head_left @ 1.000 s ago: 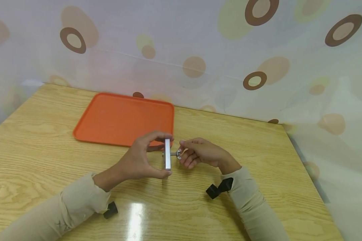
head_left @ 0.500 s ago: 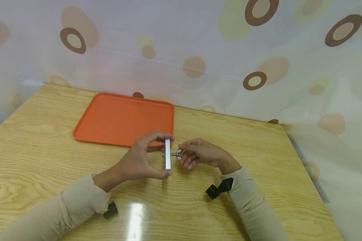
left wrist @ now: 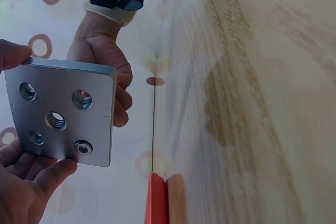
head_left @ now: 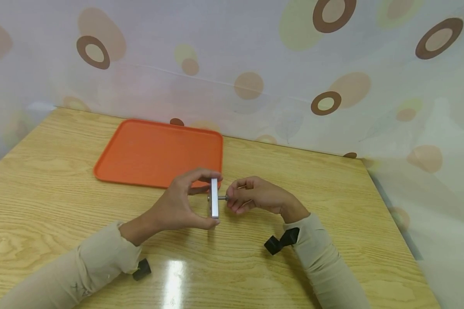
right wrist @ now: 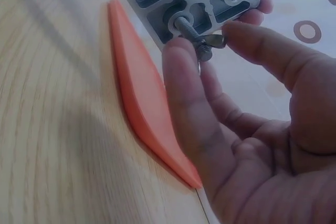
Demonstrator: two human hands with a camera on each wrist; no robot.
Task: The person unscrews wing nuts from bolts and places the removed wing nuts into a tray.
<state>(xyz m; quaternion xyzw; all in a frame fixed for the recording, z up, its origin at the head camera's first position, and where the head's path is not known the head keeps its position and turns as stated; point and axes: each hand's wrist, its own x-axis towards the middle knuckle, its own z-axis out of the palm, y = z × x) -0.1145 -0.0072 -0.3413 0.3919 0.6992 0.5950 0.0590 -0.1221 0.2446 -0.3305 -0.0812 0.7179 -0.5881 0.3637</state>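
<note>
My left hand (head_left: 174, 208) holds a square metal plate (head_left: 215, 199) on edge, thumb and fingers on opposite edges. In the left wrist view the flat face of the plate (left wrist: 55, 90) shows several holes, a threaded one in the middle. A socket bolt head (left wrist: 83, 147) fills one corner hole. The bolt's threaded shank (right wrist: 187, 27) sticks out of the ribbed far face, with a wing nut (right wrist: 214, 40) near its end. My right hand (head_left: 261, 198) pinches the wing nut between thumb and finger; part of the nut is hidden behind a fingertip.
An orange tray (head_left: 158, 154) lies at the back left of the wooden table (head_left: 313, 184), just behind my left hand. A patterned cloth (head_left: 232, 64) hangs along the back and right sides. Dark wrist-camera mounts (head_left: 281, 242) sit at both cuffs.
My right hand's fingers have shifted slightly left and closed around the wing nut, which showed beside the fingertips before. The left hand and the plate stay in place.
</note>
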